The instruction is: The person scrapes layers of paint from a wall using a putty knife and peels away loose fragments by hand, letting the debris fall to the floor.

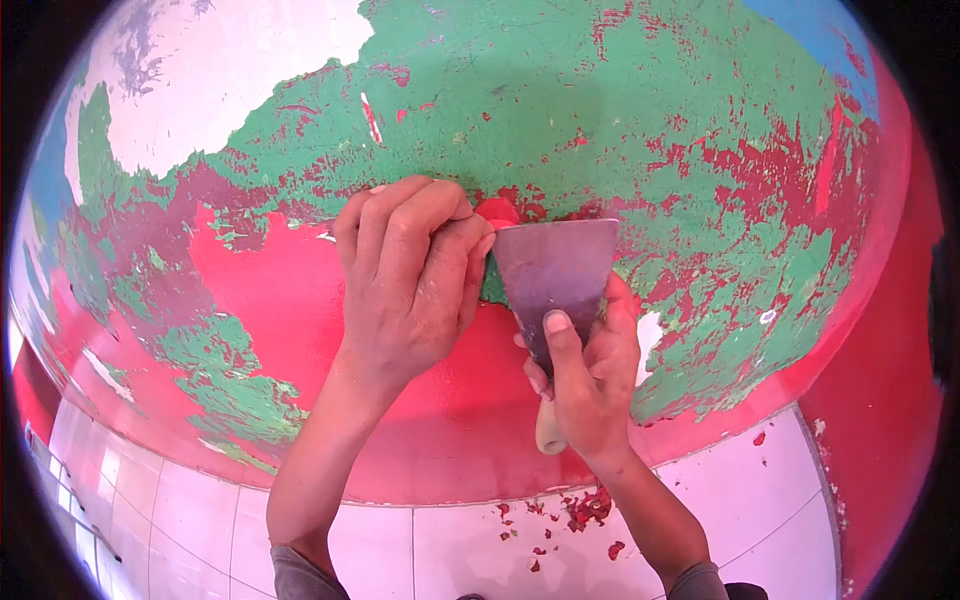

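My right hand (590,385) grips a paint scraper (558,262) with a wide metal blade and a pale handle, the thumb lying along the blade. The blade's straight edge faces up against a large curved surface (560,130) covered in worn green paint over red. Beside the blade's left corner, my left hand (415,270) has its fingers curled and pinched together at a loose flap of peeling paint (497,212), red where it shows. The exact fingertip contact is partly hidden. Below both hands, a broad patch of smooth red (440,400) is exposed.
Peeled paint flakes (588,508) lie scattered on the white tiled floor (380,550) under the curved surface. A white painted area (250,80) is at upper left and a blue one (815,35) at upper right. A red surface (880,400) borders the tiles on the right.
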A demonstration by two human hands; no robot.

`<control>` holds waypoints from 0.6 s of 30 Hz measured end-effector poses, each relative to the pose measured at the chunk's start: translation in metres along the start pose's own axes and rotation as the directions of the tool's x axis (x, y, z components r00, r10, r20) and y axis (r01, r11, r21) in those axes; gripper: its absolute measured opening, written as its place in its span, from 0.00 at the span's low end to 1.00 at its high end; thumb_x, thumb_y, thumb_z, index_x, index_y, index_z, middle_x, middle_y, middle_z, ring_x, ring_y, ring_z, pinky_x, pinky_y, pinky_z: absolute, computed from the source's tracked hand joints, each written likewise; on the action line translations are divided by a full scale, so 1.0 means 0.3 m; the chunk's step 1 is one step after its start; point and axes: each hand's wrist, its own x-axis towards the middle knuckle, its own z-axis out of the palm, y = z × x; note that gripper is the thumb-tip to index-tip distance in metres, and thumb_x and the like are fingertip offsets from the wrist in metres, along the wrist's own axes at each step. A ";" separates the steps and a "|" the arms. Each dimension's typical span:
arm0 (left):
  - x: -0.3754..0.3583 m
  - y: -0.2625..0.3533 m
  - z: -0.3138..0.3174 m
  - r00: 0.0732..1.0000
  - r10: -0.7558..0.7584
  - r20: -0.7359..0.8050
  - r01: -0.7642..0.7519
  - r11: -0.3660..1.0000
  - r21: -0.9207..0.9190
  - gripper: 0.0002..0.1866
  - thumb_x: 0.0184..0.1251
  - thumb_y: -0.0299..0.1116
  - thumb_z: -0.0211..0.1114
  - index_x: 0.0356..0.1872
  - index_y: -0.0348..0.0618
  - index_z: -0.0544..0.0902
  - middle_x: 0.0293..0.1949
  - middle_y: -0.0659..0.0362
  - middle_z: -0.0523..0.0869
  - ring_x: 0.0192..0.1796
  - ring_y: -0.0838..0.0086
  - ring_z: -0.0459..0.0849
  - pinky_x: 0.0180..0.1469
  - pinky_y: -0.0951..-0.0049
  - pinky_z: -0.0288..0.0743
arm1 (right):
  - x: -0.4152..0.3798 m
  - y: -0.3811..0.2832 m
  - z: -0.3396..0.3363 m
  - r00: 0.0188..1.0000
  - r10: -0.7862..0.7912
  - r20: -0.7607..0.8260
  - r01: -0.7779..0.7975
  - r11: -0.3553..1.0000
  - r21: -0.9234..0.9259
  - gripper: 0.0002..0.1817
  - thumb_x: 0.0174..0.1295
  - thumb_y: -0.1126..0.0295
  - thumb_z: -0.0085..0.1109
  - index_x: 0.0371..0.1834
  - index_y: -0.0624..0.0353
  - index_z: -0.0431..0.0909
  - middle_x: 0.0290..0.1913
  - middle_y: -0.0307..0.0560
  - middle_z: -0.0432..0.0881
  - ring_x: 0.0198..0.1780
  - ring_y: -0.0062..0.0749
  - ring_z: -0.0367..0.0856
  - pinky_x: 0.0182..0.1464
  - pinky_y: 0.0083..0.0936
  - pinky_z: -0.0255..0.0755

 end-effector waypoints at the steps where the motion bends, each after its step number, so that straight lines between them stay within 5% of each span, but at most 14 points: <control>1: 0.005 0.002 -0.006 1.000 -0.014 0.017 0.014 1.000 -0.004 0.09 0.48 0.25 0.68 0.33 0.42 0.79 0.41 0.60 0.78 0.46 0.66 0.77 0.49 0.64 0.64 | -0.002 0.006 -0.009 1.000 -0.023 0.001 0.023 1.000 -0.011 0.21 0.68 0.75 0.46 0.63 0.62 0.55 0.42 0.44 0.76 0.34 0.17 0.76 0.26 0.12 0.69; 5: 0.042 0.037 -0.042 0.994 -0.059 0.094 0.061 0.998 -0.014 0.09 0.48 0.27 0.68 0.34 0.44 0.81 0.40 0.60 0.79 0.45 0.66 0.77 0.47 0.65 0.64 | -0.023 0.004 -0.058 1.000 -0.008 -0.001 0.008 0.999 -0.047 0.20 0.69 0.76 0.46 0.62 0.62 0.55 0.42 0.43 0.75 0.35 0.16 0.74 0.26 0.12 0.68; 18: 0.127 0.037 -0.084 0.908 0.220 0.356 -0.283 0.950 0.135 0.07 0.51 0.28 0.65 0.32 0.40 0.82 0.40 0.61 0.81 0.45 0.68 0.78 0.48 0.62 0.67 | -0.031 -0.007 -0.080 1.000 0.003 0.023 -0.001 0.998 -0.065 0.19 0.68 0.76 0.46 0.60 0.63 0.56 0.43 0.45 0.74 0.33 0.15 0.72 0.29 0.12 0.67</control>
